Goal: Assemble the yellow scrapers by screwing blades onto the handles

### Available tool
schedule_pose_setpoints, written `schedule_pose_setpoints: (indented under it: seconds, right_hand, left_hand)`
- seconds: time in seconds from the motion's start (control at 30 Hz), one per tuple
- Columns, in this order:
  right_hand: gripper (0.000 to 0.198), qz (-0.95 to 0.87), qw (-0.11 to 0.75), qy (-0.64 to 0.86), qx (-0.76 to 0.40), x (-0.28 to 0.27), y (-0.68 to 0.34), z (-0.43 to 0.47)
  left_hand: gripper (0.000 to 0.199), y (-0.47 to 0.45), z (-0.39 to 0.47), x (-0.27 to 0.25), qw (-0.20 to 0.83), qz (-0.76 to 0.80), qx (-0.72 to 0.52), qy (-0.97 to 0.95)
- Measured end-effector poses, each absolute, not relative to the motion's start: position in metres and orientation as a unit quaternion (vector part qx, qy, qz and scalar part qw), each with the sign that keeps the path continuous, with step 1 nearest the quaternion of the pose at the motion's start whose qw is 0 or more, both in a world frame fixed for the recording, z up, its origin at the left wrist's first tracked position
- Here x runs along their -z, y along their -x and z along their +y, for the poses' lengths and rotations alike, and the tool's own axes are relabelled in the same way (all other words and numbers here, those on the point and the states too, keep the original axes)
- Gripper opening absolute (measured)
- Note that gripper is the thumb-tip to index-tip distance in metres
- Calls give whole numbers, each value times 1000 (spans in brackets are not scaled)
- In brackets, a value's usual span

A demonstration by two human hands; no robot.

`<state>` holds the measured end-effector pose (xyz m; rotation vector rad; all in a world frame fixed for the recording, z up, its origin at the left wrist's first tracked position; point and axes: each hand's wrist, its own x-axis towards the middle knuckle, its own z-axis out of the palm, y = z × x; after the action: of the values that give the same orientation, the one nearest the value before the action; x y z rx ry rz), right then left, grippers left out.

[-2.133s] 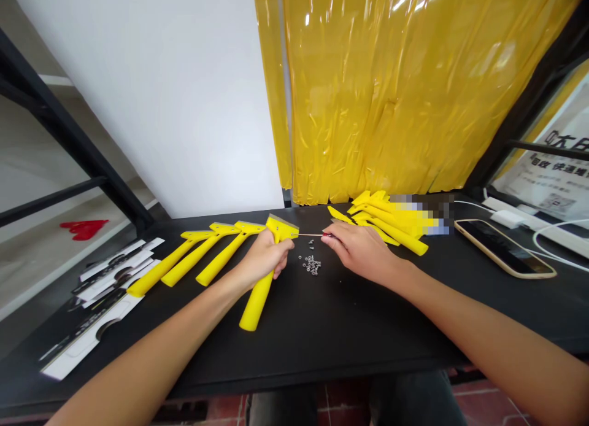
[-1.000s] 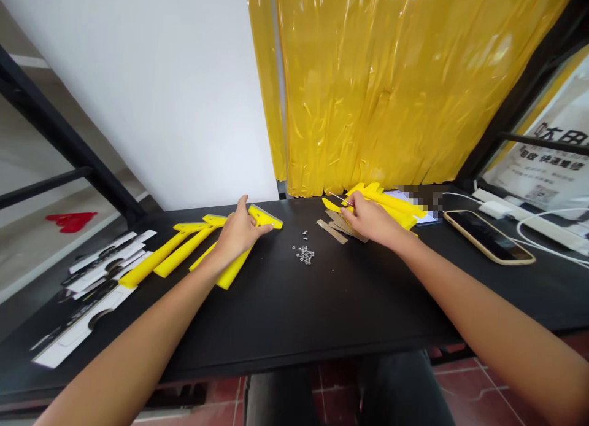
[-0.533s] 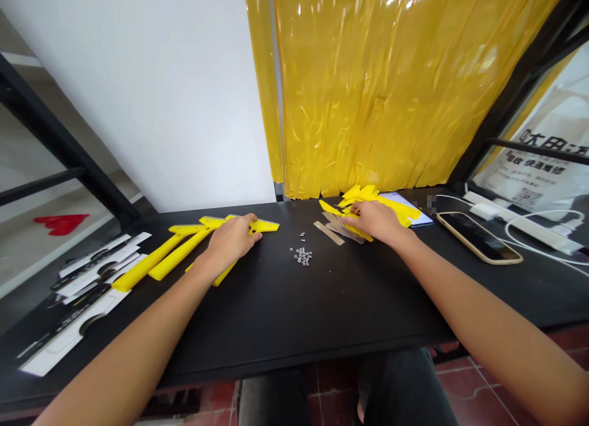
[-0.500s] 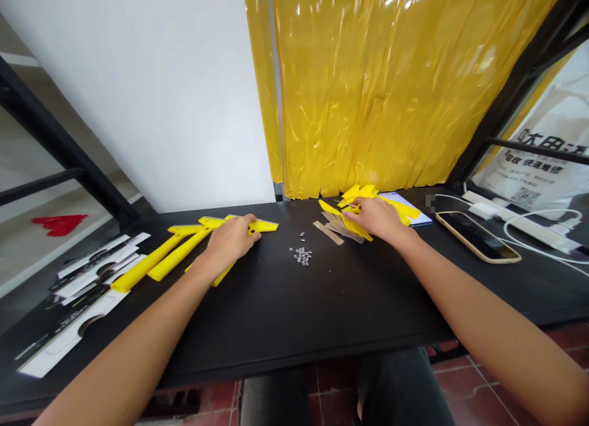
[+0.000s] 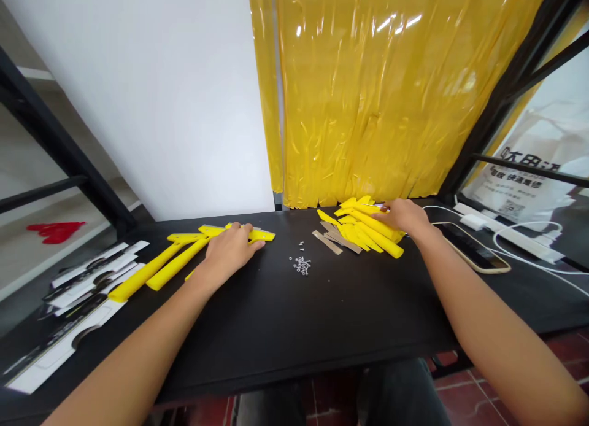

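My left hand (image 5: 234, 249) lies over a group of yellow handles with flat heads (image 5: 172, 266) on the left of the black table, thumb apart from the fingers. One flat yellow head (image 5: 263, 236) sticks out past its fingertips. At the right, my right hand (image 5: 405, 217) is closed at the back edge of a heap of yellow plastic pieces (image 5: 363, 234). A thin pale rod (image 5: 373, 205) juts from its fingers; its kind is too small to make out. Small metal screws and nuts (image 5: 302, 266) lie in a cluster between the hands.
Thin brown-grey strips (image 5: 327, 242) lie left of the yellow heap. Printed white-and-black cards (image 5: 99, 318) are spread at the far left. A phone (image 5: 473, 247), white cables and a power strip (image 5: 519, 231) occupy the right. Yellow plastic sheeting (image 5: 363, 107) hangs behind.
My right hand has moved right across the yellow heap, and a thick yellow handle now shows at its front. My left hand has shifted slightly, with its thumb more apart.
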<state>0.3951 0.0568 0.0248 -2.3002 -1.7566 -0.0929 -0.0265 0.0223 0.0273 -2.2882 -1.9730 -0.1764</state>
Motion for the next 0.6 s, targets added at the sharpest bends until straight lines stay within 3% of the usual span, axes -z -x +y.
schedule_pose_setpoints:
  seconds: [0.13,0.2,0.27,0.3,0.4,0.47,0.6]
  right_hand:
    - [40,-602,196,774,4,-37,-391,52]
    - [43,-632,233,738,-35,-46,-382,46]
    - [55,-670,270,684,-105,-51,-364,38]
    - [59,-682,291,653,-153,-51,-352,33]
    - [51,-638,385,482,-461,-41,-306,15]
    - [49,-630,360,419,-546,-31,-275,0]
    - [49,-675,284,353,-583,-16,-238,-21]
  left_hand:
    - [50,18,16,-31,112,-623,162,757]
    - [47,9,11,-34,103,-589,252,761]
    - [45,-2,5,-37,-19,-549,345,761]
    - [45,-8,2,-37,-133,-520,380,753]
    - [47,-24,-7,-35,-500,-412,410,642]
    - [45,-32,-12,-31,-584,-361,440,578]
    - [38,-36,-14,-27,-617,-320,511,506]
